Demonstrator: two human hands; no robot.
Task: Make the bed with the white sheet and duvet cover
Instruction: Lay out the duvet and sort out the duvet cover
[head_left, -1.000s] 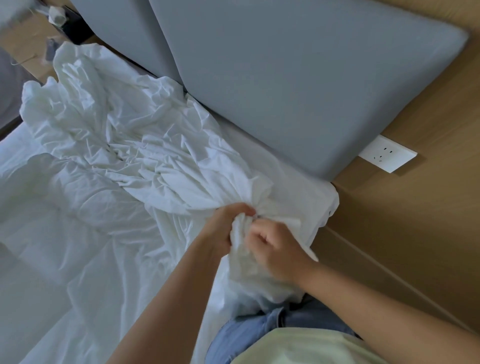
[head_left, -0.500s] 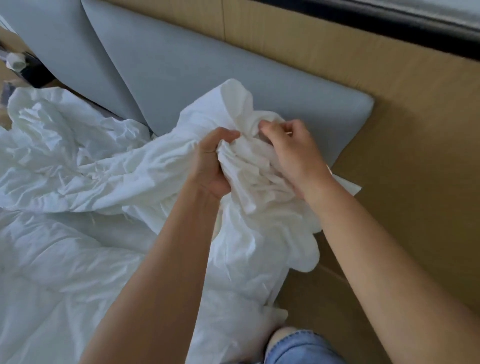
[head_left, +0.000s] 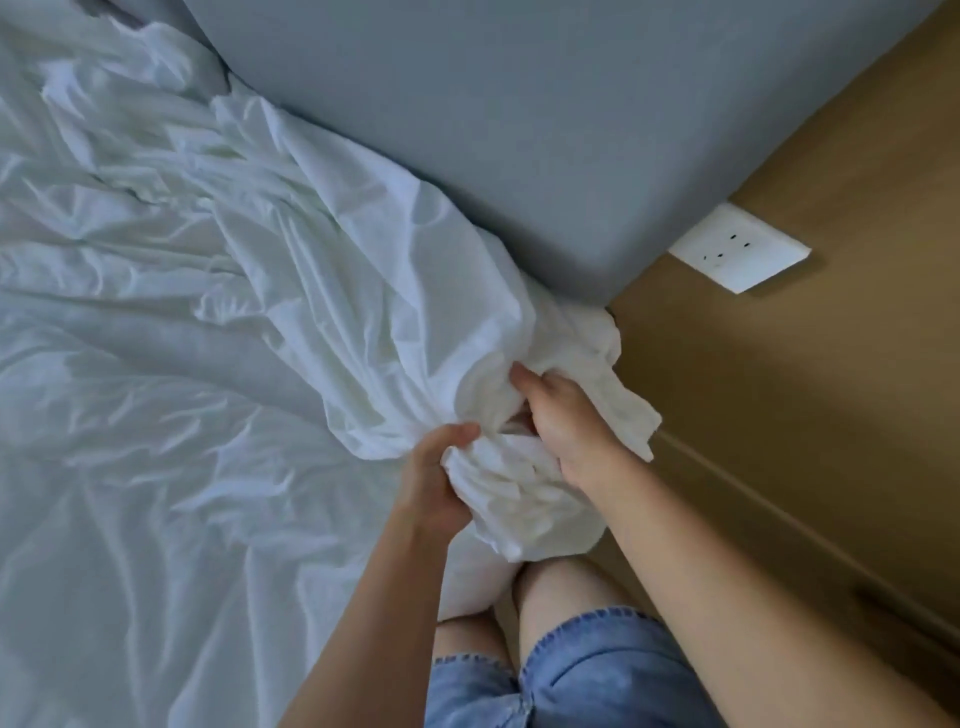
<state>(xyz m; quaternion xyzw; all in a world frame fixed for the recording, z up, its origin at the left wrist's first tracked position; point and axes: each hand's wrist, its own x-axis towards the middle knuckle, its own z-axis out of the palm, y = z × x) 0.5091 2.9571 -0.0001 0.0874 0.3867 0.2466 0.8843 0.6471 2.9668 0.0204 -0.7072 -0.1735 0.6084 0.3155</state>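
White sheet (head_left: 322, 332) trails from 10 o'clock across the bed (head_left: 130, 561) to a wad near centre, left hand (head_left: 436, 491) and right hand (head_left: 569, 434) both clenched on it; judged light, limp, crease-prone; grip hem corner, not mid-cloth.

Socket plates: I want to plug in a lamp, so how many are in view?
1: a white socket plate on the wooden wall, beside a corner of the grey headboard. Others may be hidden.
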